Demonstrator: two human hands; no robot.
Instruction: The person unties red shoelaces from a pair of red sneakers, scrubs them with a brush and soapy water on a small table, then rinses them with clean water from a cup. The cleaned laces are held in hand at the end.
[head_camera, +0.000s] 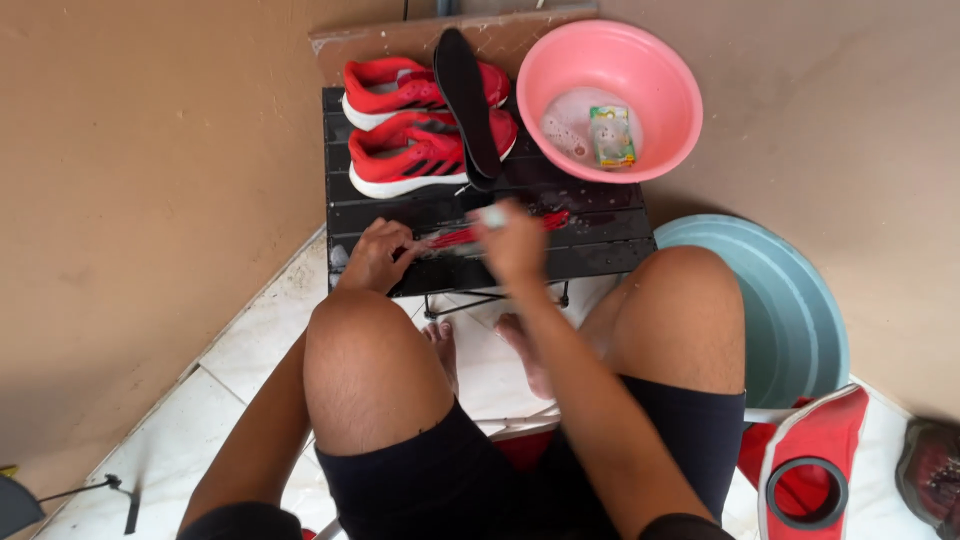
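Observation:
On a small black slatted table (600, 235) lies a red shoelace (540, 221), wet and soapy. My left hand (375, 255) presses down on its left end. My right hand (513, 243) is closed on a small brush with a pale handle (492, 215), held over the lace's middle; the bristles are hidden. A pair of red sneakers (420, 150) with white soles stands at the table's far side, and a black insole (463, 95) lies across them.
A pink basin (660, 70) with soapy water and a green packet (611, 136) sits at the table's far right. A pale blue basin (800, 310) stands on the floor to the right. My knees and bare feet are below the table. Tan walls close in on both sides.

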